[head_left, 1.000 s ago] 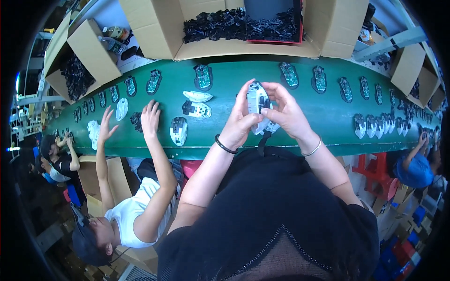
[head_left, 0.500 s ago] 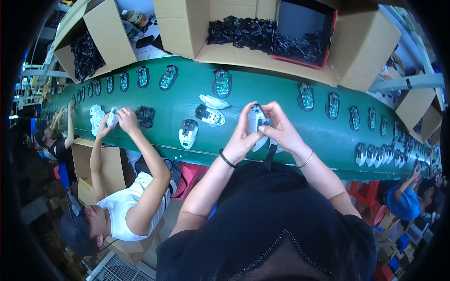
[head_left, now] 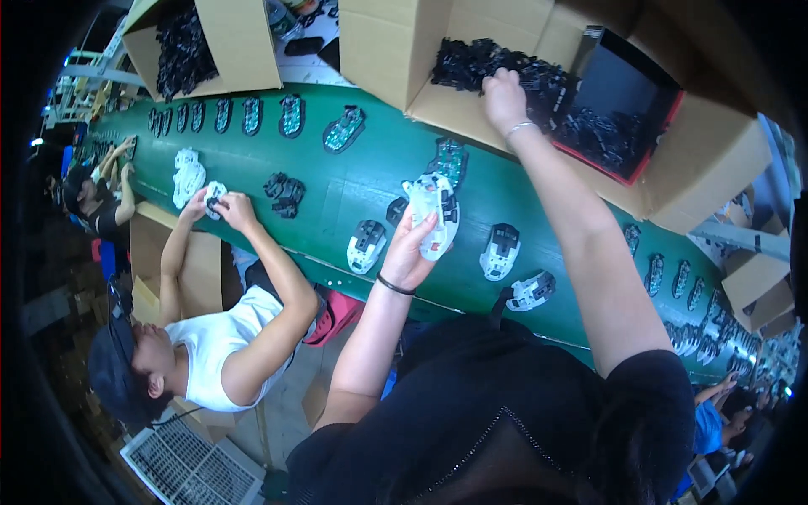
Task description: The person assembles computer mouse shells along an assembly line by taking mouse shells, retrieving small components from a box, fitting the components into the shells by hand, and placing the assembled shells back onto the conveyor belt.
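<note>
My left hand (head_left: 407,257) is closed around a white mouse shell (head_left: 435,220), its open inner side partly showing, above the green belt. My right hand (head_left: 506,99) reaches into a cardboard box, with bent fingers at a heap of small black plastic parts (head_left: 465,66); whatever is between the fingertips is hidden. Just beyond the shell lies a green circuit board (head_left: 449,156) on a dark base. Grey-and-white mouse bodies lie around my left hand: one mouse body (head_left: 367,246) to its left, another mouse body (head_left: 501,252) to its right, and a tilted mouse body (head_left: 532,291) at the near edge.
The green belt (head_left: 240,160) crosses in front of me, with a row of circuit boards (head_left: 290,115) along its far side. A red-edged black tray (head_left: 627,172) stands in the cardboard box (head_left: 715,181). At my left, a co-worker (head_left: 223,345) handles a white shell.
Both hands were on one grey-and-white mouse body; my left hand now holds a white shell instead. My right hand has moved away into the box of black parts. The view has shifted.
</note>
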`<state>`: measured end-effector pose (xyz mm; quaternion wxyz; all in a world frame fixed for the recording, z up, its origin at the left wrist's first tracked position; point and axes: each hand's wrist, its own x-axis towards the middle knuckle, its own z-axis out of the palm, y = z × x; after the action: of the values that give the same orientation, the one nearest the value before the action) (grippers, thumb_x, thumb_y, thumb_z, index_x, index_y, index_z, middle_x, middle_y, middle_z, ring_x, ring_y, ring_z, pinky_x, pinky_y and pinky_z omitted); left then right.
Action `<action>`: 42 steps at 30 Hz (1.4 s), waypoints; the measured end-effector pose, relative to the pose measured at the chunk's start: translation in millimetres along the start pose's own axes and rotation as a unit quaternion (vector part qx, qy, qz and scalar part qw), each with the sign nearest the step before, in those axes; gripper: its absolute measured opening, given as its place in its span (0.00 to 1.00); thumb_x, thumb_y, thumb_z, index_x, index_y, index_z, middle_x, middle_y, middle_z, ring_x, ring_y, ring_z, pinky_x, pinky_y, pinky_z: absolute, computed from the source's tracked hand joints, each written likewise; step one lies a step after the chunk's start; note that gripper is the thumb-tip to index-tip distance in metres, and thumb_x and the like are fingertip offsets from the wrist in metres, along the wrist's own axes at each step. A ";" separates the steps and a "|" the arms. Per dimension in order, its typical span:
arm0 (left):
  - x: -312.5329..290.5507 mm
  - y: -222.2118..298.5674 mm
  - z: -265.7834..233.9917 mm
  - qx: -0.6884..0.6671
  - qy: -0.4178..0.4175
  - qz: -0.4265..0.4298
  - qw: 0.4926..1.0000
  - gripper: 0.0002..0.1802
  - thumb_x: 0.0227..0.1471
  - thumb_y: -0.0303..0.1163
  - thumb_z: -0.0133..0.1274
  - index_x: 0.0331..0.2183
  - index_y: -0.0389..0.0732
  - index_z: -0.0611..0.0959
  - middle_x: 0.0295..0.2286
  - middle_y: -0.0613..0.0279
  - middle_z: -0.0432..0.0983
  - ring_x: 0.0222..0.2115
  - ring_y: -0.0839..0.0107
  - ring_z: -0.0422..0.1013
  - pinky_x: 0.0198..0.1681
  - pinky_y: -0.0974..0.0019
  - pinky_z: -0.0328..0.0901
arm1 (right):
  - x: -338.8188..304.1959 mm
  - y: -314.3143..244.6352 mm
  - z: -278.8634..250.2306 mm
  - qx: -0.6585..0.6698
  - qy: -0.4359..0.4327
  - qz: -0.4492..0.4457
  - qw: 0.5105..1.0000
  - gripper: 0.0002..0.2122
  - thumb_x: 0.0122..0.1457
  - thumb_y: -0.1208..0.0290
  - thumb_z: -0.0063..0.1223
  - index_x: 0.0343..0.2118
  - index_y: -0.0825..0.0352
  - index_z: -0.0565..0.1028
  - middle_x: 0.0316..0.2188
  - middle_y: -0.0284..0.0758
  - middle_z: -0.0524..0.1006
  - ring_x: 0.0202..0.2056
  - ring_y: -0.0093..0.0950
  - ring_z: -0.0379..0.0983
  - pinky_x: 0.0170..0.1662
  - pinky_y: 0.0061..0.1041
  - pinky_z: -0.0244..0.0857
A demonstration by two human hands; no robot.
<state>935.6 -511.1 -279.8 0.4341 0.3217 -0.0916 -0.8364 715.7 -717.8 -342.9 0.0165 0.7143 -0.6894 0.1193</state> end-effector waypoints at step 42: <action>-64.4 -14.6 55.7 0.257 -0.129 0.088 0.954 0.38 0.48 0.16 0.44 0.58 0.44 0.49 0.46 0.63 0.61 0.41 0.79 0.64 0.36 0.77 0.63 | -212.4 -80.5 -218.4 0.291 0.004 -0.187 0.938 0.10 0.39 0.77 0.57 0.29 0.64 0.74 0.27 0.33 0.70 0.34 0.31 0.65 0.38 0.28 0.58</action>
<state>918.3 -458.7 -213.4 0.3935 0.3025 -0.3868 -0.7772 758.6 -464.4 -160.5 -0.1678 0.8035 -0.4784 0.3121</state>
